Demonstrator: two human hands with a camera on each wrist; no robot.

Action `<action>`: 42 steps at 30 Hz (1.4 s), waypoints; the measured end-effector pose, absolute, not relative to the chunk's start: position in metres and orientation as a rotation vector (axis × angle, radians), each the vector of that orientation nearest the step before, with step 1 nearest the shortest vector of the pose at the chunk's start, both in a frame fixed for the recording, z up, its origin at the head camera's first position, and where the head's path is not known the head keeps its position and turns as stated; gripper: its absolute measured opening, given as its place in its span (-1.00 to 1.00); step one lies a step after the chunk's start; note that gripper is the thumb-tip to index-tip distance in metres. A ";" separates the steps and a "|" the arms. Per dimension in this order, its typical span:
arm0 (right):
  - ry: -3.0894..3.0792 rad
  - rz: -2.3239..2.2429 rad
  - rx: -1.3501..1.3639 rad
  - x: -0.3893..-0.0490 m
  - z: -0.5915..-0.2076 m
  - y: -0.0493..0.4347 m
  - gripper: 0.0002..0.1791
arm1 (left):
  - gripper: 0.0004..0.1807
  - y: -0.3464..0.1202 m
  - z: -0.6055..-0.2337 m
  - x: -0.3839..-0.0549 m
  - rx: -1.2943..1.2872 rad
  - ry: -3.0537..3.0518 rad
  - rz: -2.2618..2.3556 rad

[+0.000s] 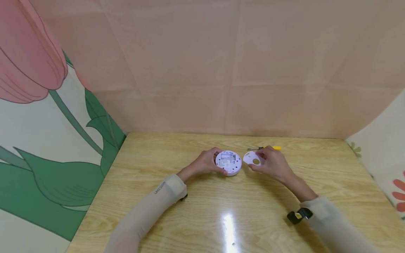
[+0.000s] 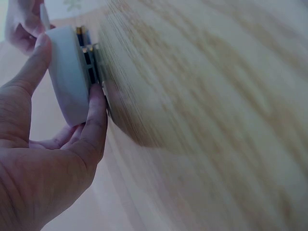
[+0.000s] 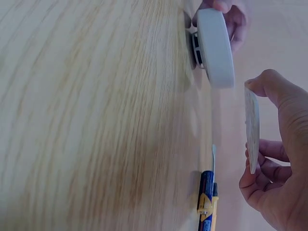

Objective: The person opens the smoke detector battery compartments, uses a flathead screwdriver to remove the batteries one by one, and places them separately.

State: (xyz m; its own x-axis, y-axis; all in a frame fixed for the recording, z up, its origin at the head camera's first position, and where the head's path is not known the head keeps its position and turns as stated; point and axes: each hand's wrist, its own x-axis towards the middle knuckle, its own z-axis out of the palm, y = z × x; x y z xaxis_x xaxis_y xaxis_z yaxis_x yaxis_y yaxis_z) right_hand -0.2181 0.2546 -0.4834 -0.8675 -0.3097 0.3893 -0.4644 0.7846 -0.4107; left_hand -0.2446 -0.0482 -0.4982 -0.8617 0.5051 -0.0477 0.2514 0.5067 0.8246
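Observation:
A round white smoke detector (image 1: 233,171) is tilted over the table, its back with an open battery bay facing up toward the head camera. My left hand (image 1: 207,162) grips it by the rim, thumb on one side and fingers on the other. In the left wrist view the detector's vented dark-slotted front (image 2: 89,65) is turned to the table. My right hand (image 1: 274,164) pinches a thin white mounting plate (image 1: 249,158) with a round hole by its edges. The plate is held just right of the detector, with a narrow gap between them.
Behind my right hand lies a screwdriver (image 1: 276,148) with a yellow handle. The right wrist view shows blue and yellow battery-like cylinders (image 3: 205,202) beside it. The wooden table (image 1: 152,154) ends at a pink cloth backdrop (image 1: 190,88).

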 end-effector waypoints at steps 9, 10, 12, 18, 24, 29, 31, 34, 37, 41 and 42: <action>-2.697 0.743 0.591 -0.220 -0.482 0.242 -0.40 | -0.08 -0.048 -0.499 -0.245 0.647 2.484 1.270; -2.700 0.746 0.595 -0.220 -0.482 0.240 -0.40 | -0.08 -0.048 -0.499 -0.246 0.645 2.481 1.273; -2.708 0.750 0.602 -0.221 -0.482 0.236 -0.39 | -0.08 -0.048 -0.499 -0.246 0.643 2.476 1.277; -2.753 0.757 0.596 -0.221 -0.478 0.227 -0.36 | -0.08 -0.047 -0.500 -0.246 0.643 2.480 1.274; -2.798 0.761 0.565 -0.221 -0.477 0.218 -0.34 | -0.08 -0.047 -0.498 -0.244 0.648 2.491 1.264; -2.837 0.752 0.529 -0.223 -0.477 0.210 -0.33 | -0.08 -0.048 -0.496 -0.243 0.654 2.503 1.256; -2.837 0.752 0.514 -0.224 -0.478 0.208 -0.34 | -0.08 -0.048 -0.495 -0.243 0.655 2.510 1.241; -2.815 0.764 0.511 -0.225 -0.479 0.204 -0.36 | -0.07 -0.047 -0.493 -0.243 0.652 2.523 1.210; -2.782 0.778 0.522 -0.225 -0.479 0.200 -0.37 | -0.07 -0.047 -0.492 -0.243 0.647 2.529 1.192; -2.769 0.772 0.519 -0.225 -0.478 0.195 -0.39 | -0.08 -0.046 -0.494 -0.244 0.645 2.519 1.203; -2.769 0.772 0.522 -0.225 -0.478 0.194 -0.39 | -0.08 -0.046 -0.494 -0.244 0.644 2.517 1.206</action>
